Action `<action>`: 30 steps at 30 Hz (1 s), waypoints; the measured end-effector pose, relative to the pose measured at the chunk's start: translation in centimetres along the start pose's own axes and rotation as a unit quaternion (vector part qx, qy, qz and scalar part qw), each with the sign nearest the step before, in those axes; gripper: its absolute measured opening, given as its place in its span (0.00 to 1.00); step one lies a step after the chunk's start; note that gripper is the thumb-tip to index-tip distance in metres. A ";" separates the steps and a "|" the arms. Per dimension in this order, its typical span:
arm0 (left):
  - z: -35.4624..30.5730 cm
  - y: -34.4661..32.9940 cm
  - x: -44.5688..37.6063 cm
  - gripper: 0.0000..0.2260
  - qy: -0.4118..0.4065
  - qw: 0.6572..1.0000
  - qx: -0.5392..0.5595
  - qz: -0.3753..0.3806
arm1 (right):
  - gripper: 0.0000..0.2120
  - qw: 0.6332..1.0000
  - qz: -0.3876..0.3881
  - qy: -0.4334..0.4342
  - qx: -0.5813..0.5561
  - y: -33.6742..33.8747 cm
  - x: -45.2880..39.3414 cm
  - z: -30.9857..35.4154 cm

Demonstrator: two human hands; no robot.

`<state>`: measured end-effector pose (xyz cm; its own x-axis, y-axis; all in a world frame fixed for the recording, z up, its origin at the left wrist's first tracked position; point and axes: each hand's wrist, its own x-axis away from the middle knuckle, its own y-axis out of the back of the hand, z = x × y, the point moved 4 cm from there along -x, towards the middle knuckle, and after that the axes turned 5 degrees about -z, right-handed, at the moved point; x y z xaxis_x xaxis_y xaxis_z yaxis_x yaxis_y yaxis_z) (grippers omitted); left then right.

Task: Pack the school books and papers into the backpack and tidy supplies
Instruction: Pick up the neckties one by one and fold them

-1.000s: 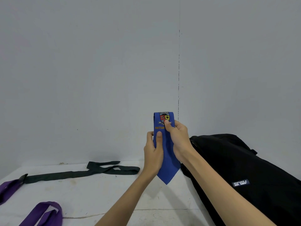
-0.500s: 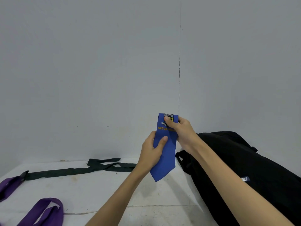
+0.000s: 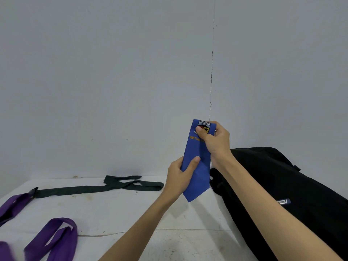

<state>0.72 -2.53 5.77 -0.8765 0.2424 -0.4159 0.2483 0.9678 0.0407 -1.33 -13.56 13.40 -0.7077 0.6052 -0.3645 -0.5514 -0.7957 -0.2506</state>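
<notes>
A folded blue school tie (image 3: 197,159) with a crest and orange lettering hangs point down above the white surface. My right hand (image 3: 214,138) pinches its top edge over the crest. Lower down, my left hand (image 3: 178,176) grips its left side with the thumb across the front. A black backpack (image 3: 282,187) lies on its side just right of the tie, under my right forearm. Its opening is not visible.
A dark green tie (image 3: 98,188) lies stretched along the back of the white surface (image 3: 120,213). Purple ties (image 3: 54,240) lie at the front left, one (image 3: 13,204) running off the left edge. A grey wall stands close behind.
My left hand has slid down the blue tie from near the top to its lower part, and the tie now tilts slightly with its tip to the left.
</notes>
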 end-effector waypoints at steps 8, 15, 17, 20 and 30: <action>-0.8 0.9 -1.1 0.06 -0.040 0.996 -0.067 0.043 | 0.09 0.999 0.008 0.043 0.020 -0.1 0.1 0.3; -2.2 0.3 -1.9 0.03 -0.041 0.996 -0.055 0.052 | 0.10 0.996 0.038 0.074 0.030 -0.6 0.6 0.6; -1.4 -0.1 -1.2 0.02 -0.033 0.995 -0.059 0.072 | 0.10 0.996 0.034 0.076 0.036 -0.3 0.4 0.6; 0.0 -0.4 -0.1 0.04 -0.004 0.994 -0.038 0.104 | 0.09 0.996 0.030 0.075 0.047 0.0 0.2 0.5; 3.3 0.1 0.6 0.02 0.091 0.985 -0.035 0.145 | 0.10 0.996 0.021 0.067 0.054 0.2 0.3 0.2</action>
<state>1.55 -2.52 2.57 -0.8339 0.5109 -0.2090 0.4751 0.8570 0.1994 -1.78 -13.52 13.39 -0.6700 0.5578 -0.4899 -0.5725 -0.8083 -0.1375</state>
